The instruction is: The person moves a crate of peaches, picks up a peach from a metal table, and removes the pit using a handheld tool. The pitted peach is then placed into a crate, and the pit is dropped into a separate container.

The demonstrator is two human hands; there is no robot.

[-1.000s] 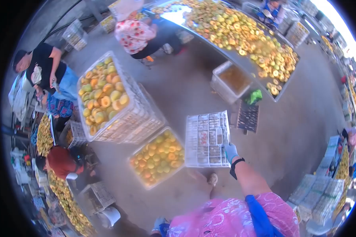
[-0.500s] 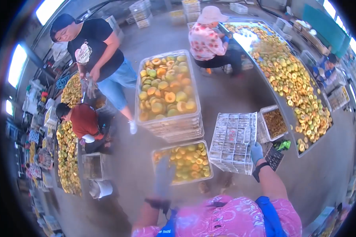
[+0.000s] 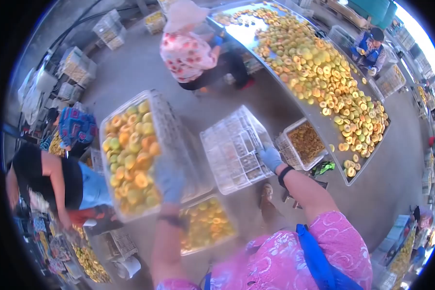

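My right hand, in a blue-grey glove, grips the edge of a white plastic crate with grid sides, which hangs tilted over the floor. My left hand, gloved too, is smeared by motion; it lies over the front right corner of a stacked crate full of halved yellow-orange fruit. Whether its fingers close on the rim cannot be made out. Below that hand, a lower crate of fruit stands on the floor, partly covered by my forearm.
A long metal table piled with halved fruit runs along the right. Beside it stands a crate of brown pits. A person in a pink hat sits by the table; another in a black top bends at left.
My view has swung right. My left hand has moved from over the low crate up to the stacked fruit crate. The white crate in my right hand has tilted. The black-topped person now bends over.
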